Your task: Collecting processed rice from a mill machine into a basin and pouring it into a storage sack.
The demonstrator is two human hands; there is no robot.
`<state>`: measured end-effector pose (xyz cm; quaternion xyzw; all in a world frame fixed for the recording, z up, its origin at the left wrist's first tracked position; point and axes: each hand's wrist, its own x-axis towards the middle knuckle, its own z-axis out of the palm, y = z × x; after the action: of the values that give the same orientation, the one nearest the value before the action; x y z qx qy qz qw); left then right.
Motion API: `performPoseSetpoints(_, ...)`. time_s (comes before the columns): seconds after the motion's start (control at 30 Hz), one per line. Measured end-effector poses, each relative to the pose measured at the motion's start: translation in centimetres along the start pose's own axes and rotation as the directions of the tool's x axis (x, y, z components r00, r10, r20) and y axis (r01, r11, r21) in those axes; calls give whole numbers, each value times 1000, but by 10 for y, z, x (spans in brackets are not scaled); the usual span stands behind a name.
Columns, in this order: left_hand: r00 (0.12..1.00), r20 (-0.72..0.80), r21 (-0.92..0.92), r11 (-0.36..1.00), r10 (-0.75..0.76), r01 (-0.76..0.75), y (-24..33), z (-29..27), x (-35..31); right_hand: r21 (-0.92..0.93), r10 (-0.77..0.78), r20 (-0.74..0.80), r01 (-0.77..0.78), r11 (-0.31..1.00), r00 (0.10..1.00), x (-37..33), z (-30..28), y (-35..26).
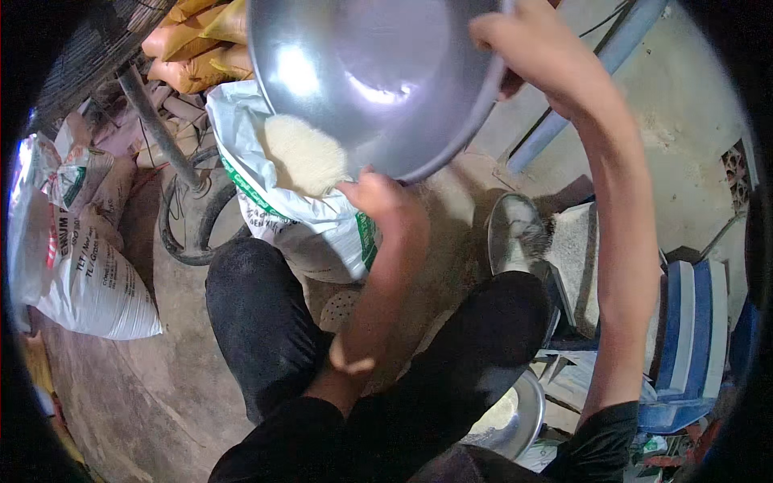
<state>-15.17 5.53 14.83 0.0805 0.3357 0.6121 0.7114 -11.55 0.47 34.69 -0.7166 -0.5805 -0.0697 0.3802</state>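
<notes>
A large metal basin is tipped on its side over the mouth of a white woven sack with a green band. Pale, grain-like contents fill the sack's opening, right under the basin's lower rim. High on the right, my right hand is closed round the basin's rim. My left hand pinches the sack's edge just below the basin, slightly blurred. Whether its fingers also touch the basin, I cannot tell. The basin's inside looks bare where it shows.
Filled white sacks stand at the left, near a metal post on a round base. Orange-yellow bags are piled behind. A metal bowl with pale contents, a shiny metal scoop-like piece and a blue-and-white slatted seat are at the right.
</notes>
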Motion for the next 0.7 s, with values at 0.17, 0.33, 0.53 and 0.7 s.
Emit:
performPoseSetpoints(0.17, 987, 73, -24, 989, -144, 146, -25, 5, 16, -115, 141, 363, -106, 988, 921, -8, -41, -77)
performPoseSetpoints(0.33, 967, 144, 25, 978, -209, 207, 7, -10, 45, -55, -59, 331, 82, 995, 942, -24, -5, -74)
performPoseSetpoints(0.53, 987, 112, 115, 988, -117, 104, 2, 9, 24, -44, 1, 95, 3, 999, 996, -12, -5, 9)
performPoseSetpoints(0.7, 971, 210, 175, 973, 110, -148, 15, 20, 4, 590, 308, 92, -301, 749, 947, -40, -25, 80)
